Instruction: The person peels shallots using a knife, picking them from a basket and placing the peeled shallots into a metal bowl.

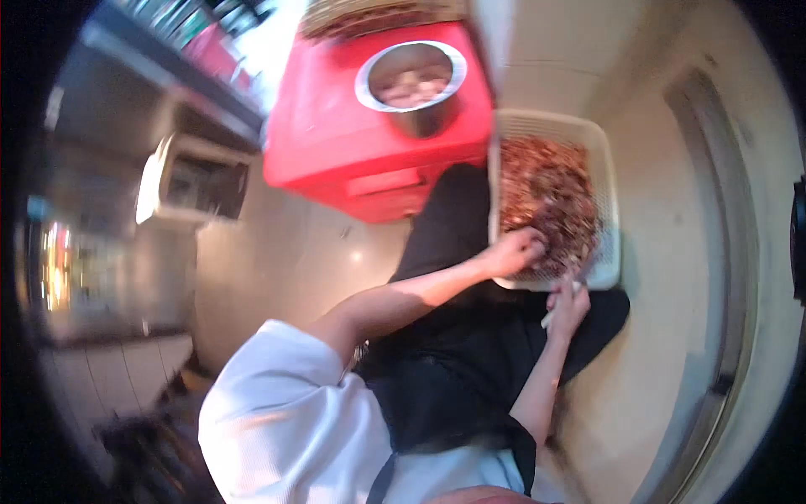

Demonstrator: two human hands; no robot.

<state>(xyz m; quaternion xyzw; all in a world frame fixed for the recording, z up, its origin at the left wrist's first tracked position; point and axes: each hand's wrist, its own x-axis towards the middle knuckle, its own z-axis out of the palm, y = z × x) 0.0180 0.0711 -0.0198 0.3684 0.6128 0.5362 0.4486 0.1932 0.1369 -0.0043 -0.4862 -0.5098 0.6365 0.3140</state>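
A white plastic basket (610,197) stands in front of my knees, filled with reddish-orange pieces (525,172) and a darker brown heap (567,210) on top; they look like small bulbs and skins, too blurred to name. My left hand (516,252) is at the basket's near left side, its fingers curled at the edge of the dark heap; whatever they grip is hidden. At the near right corner, my right hand (571,307) is closed around a small knife (585,269), its pale handle end showing below the fist and its blade pointing over the basket.
A red lidded box (327,126) stands ahead, left of the basket. On it are a metal pot (428,120) holding pale pinkish pieces and a woven brown item (378,17). A whitish bin (151,189) stands farther left. A wall (672,252) runs along the right.
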